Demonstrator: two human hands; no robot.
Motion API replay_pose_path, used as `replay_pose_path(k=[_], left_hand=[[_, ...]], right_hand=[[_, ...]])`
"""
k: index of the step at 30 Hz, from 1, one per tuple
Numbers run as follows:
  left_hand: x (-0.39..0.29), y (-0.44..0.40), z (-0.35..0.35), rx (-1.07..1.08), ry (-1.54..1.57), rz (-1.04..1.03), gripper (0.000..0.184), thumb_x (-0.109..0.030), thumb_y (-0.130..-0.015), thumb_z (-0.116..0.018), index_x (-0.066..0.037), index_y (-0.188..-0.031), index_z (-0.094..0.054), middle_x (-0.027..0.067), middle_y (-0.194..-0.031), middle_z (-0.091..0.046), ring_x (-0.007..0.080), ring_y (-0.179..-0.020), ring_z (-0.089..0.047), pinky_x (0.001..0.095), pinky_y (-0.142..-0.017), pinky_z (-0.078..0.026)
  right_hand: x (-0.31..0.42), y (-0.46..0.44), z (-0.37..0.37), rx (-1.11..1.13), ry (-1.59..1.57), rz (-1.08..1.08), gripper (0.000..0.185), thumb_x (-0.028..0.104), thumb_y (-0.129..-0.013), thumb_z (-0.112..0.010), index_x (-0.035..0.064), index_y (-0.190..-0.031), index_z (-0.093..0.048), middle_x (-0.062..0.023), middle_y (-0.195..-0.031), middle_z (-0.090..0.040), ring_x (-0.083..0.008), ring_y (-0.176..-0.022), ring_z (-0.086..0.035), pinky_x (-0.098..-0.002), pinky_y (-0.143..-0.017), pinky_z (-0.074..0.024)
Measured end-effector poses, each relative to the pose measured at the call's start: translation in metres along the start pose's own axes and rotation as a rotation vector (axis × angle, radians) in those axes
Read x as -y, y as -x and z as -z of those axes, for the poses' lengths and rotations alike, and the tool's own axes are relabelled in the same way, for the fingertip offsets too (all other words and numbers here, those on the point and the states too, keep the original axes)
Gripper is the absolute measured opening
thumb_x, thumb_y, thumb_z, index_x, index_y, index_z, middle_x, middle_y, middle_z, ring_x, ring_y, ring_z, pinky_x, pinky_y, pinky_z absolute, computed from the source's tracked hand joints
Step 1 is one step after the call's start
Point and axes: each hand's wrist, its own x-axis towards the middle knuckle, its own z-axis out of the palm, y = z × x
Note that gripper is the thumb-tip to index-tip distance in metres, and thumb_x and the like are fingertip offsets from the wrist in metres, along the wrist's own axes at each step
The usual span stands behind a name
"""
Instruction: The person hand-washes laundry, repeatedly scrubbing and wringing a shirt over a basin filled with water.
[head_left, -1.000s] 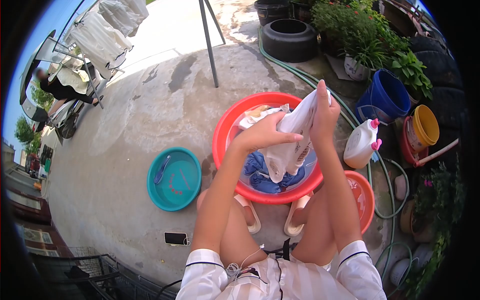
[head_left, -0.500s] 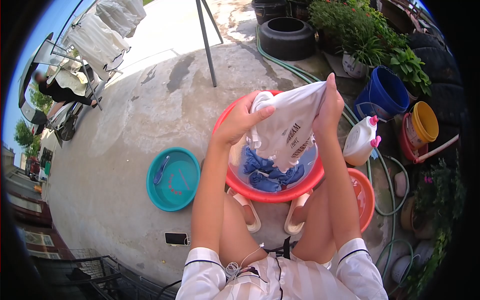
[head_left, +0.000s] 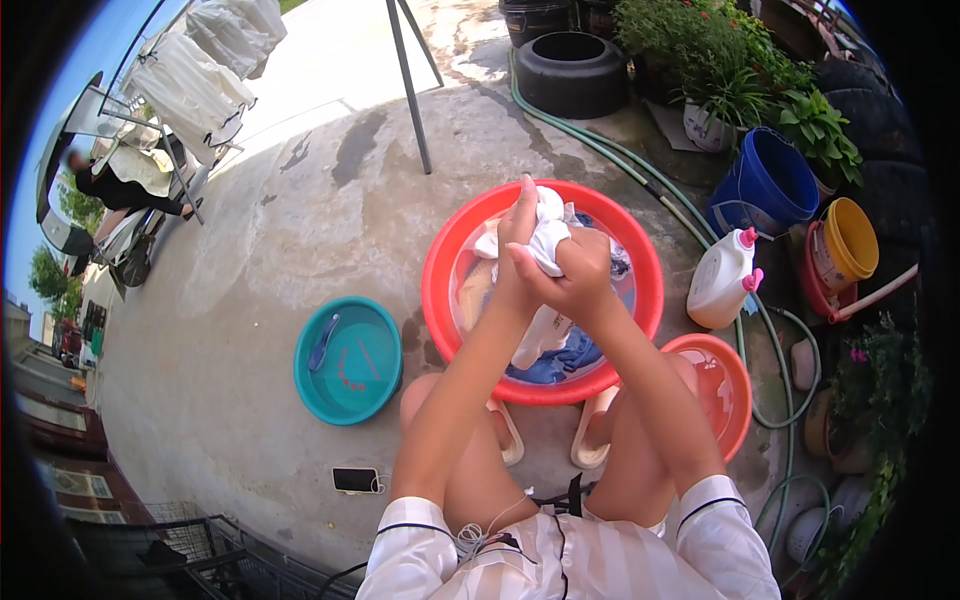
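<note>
My left hand (head_left: 519,250) and my right hand (head_left: 577,272) are close together over the red basin (head_left: 437,318), both closed on a bunched white shirt (head_left: 547,243). Part of the shirt hangs below my hands toward the water. Blue cloth (head_left: 553,365) lies in the water at the near side of the basin. Other pale and white clothes rest at its far and left sides, partly hidden by my hands.
A teal basin (head_left: 348,360) holding a blue-handled brush stands left, a phone (head_left: 356,480) nearer. To the right are a smaller orange-red basin (head_left: 738,385), a detergent jug (head_left: 718,280), a hose and buckets. A person sits on a scooter at the far left.
The white shirt was spread between my separated hands and is now bunched up. My hands have come together over the middle of the basin.
</note>
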Motion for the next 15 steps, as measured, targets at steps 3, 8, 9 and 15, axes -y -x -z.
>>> replay_pose_path(k=[3,8,9,15], left_hand=[[-0.008,0.011,-0.03,-0.155,-0.035,0.083,0.033,-0.037,-0.093,-0.04,-0.009,-0.081,-0.053,-0.0008,-0.071,-0.053,0.0071,-0.062,-0.052,0.0232,-0.054,-0.042],[0.005,0.027,-0.045,0.045,-0.377,-0.02,0.035,-0.034,-0.092,-0.044,-0.005,-0.077,-0.056,-0.0034,-0.071,-0.052,0.0028,-0.061,-0.045,0.0192,-0.056,-0.038],[0.011,0.028,-0.047,0.108,-0.484,-0.069,0.036,-0.034,-0.092,-0.044,-0.005,-0.076,-0.057,-0.0038,-0.069,-0.051,0.0026,-0.061,-0.044,0.0188,-0.057,-0.037],[-0.004,-0.003,-0.015,-0.192,-0.259,-0.172,0.034,-0.036,-0.092,-0.042,-0.008,-0.077,-0.054,-0.0012,-0.069,-0.052,0.0066,-0.06,-0.049,0.0224,-0.053,-0.04]], right_hand=[[-0.005,-0.005,0.001,-0.18,0.075,-0.215,0.04,0.018,-0.073,-0.07,0.0035,-0.049,-0.041,-0.0076,-0.045,-0.044,-0.0166,-0.037,-0.041,-0.0297,-0.037,-0.0288],[-0.041,-0.025,0.014,-0.372,-0.419,-1.096,0.04,0.031,-0.086,-0.056,0.0082,-0.054,-0.045,0.0049,-0.051,-0.042,-0.0041,-0.046,-0.034,-0.0238,-0.042,-0.0262],[-0.045,-0.02,0.013,-0.343,-0.446,-1.092,0.04,0.031,-0.086,-0.056,0.0079,-0.055,-0.046,0.0048,-0.052,-0.043,-0.004,-0.046,-0.035,-0.0232,-0.042,-0.0269],[-0.008,-0.009,-0.007,-0.181,-0.388,-0.83,0.036,0.025,-0.083,-0.06,0.0002,-0.058,-0.054,-0.003,-0.05,-0.051,-0.008,-0.046,-0.045,-0.0254,-0.044,-0.0341]])
